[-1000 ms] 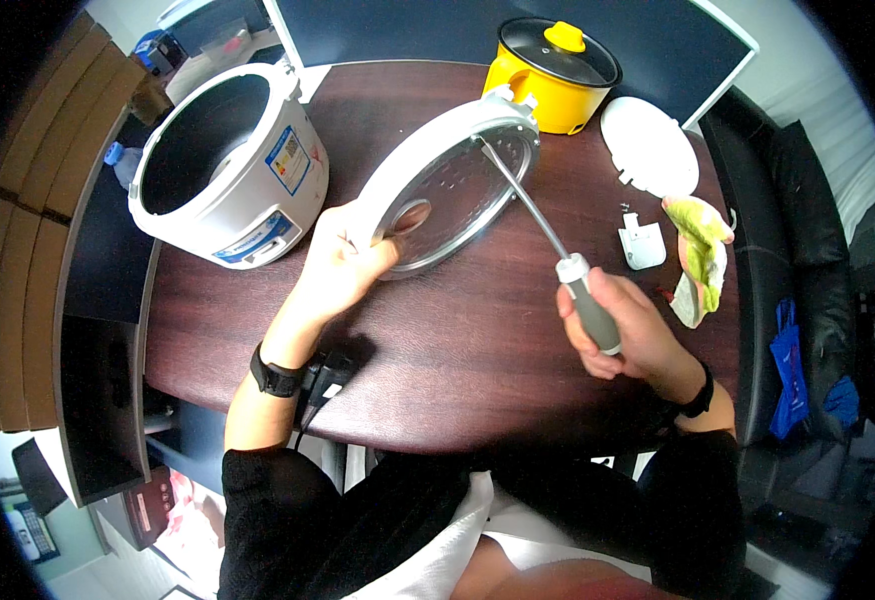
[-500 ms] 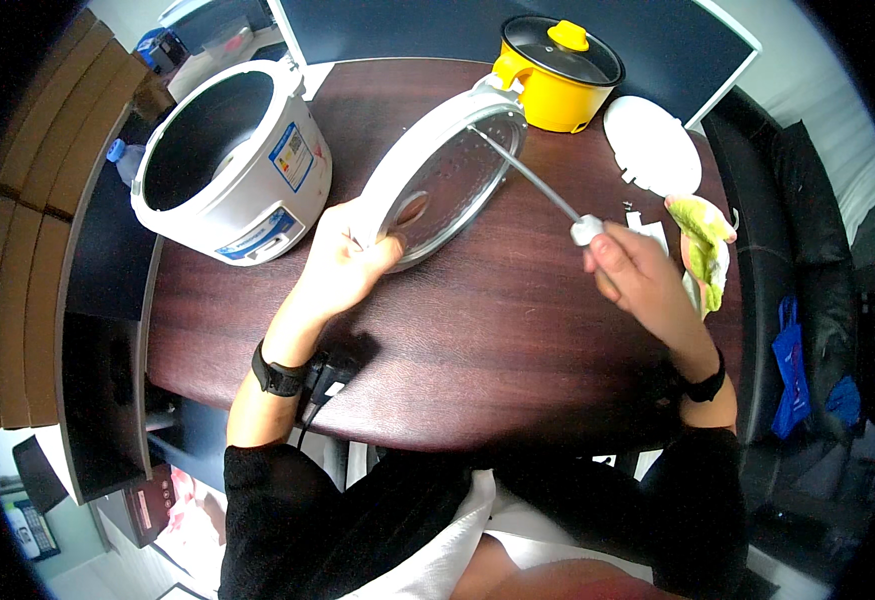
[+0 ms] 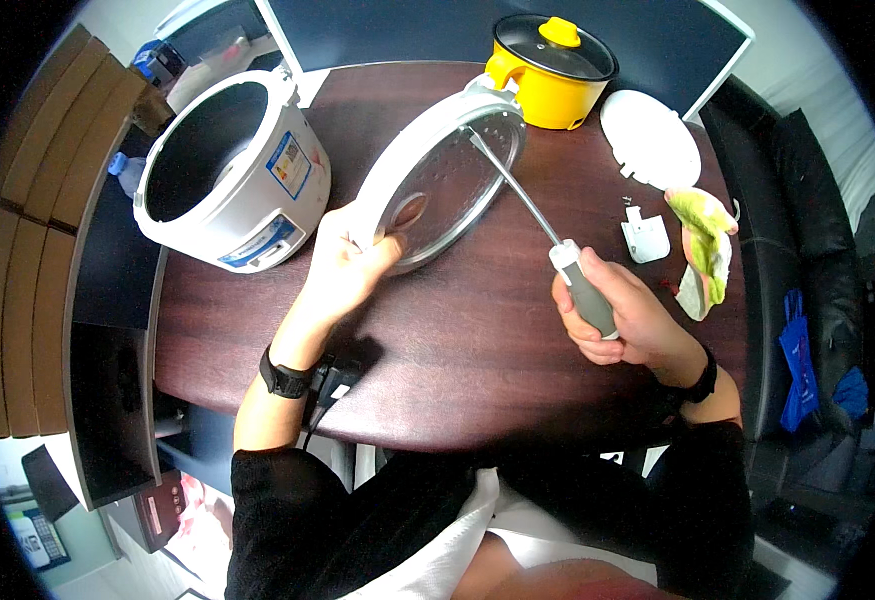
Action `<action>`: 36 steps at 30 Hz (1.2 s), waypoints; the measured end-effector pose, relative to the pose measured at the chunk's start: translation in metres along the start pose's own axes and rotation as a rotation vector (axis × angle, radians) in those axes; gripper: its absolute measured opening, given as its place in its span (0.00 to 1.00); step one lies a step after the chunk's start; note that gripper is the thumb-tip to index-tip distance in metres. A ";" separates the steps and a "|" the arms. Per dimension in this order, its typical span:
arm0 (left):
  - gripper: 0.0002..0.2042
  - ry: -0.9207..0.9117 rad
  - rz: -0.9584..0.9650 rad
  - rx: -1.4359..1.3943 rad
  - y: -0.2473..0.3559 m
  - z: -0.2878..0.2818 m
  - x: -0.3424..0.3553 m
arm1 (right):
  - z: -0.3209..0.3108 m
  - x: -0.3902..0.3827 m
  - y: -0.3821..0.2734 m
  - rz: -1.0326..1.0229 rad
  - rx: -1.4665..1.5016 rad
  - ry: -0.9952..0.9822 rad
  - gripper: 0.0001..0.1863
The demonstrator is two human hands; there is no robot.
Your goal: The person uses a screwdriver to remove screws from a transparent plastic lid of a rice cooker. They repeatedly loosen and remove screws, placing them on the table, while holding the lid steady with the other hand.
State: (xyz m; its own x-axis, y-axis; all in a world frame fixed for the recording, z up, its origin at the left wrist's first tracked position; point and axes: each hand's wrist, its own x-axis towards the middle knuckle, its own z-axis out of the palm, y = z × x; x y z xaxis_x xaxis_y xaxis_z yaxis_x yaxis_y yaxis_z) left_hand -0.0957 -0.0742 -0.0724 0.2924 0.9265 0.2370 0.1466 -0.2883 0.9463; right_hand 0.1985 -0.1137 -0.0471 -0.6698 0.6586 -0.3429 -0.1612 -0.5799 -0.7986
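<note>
My left hand grips a tilted white lid by its lower left edge, with the metal inner plate facing right. My right hand is closed around the grey and white handle of a long screwdriver; its tip meets the upper part of the lid's inner side, though the exact contact is too small to make out. Left of the lid stands an open white rice cooker body. A small white plastic piece lies beyond my right hand, beside a crumpled green and white cloth.
A yellow pot with a dark lid stands at the back, with a white oval cover to its right. A black adapter with a cable is by my left wrist on the wooden table. Boxes are stacked left, a black sofa right.
My right hand shifted up and right, then back down and left, turning the screwdriver's handle. The lid in my left hand moved slightly up and left compared with one second ago.
</note>
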 end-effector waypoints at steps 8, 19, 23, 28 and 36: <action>0.19 0.007 -0.003 -0.016 -0.001 0.002 -0.002 | -0.013 0.010 -0.004 -0.204 -0.585 0.306 0.21; 0.18 0.014 0.017 0.040 -0.001 -0.003 0.001 | -0.019 0.002 -0.023 -0.385 -1.095 0.520 0.20; 0.15 0.047 0.018 0.002 -0.001 -0.001 0.002 | -0.006 0.002 -0.008 -0.016 -0.156 0.091 0.27; 0.18 0.057 0.022 -0.028 -0.002 0.006 0.000 | 0.003 0.006 -0.001 -0.015 -0.074 0.025 0.28; 0.17 0.014 -0.009 -0.025 -0.004 0.003 -0.004 | -0.017 0.008 -0.016 -0.389 -1.103 0.509 0.21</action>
State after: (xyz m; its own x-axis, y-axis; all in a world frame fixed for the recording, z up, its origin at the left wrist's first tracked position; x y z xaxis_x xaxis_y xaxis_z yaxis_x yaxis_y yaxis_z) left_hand -0.0950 -0.0774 -0.0774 0.2776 0.9324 0.2315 0.1254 -0.2741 0.9535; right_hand 0.2078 -0.0907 -0.0457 -0.3225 0.9452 0.0509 0.5653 0.2354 -0.7906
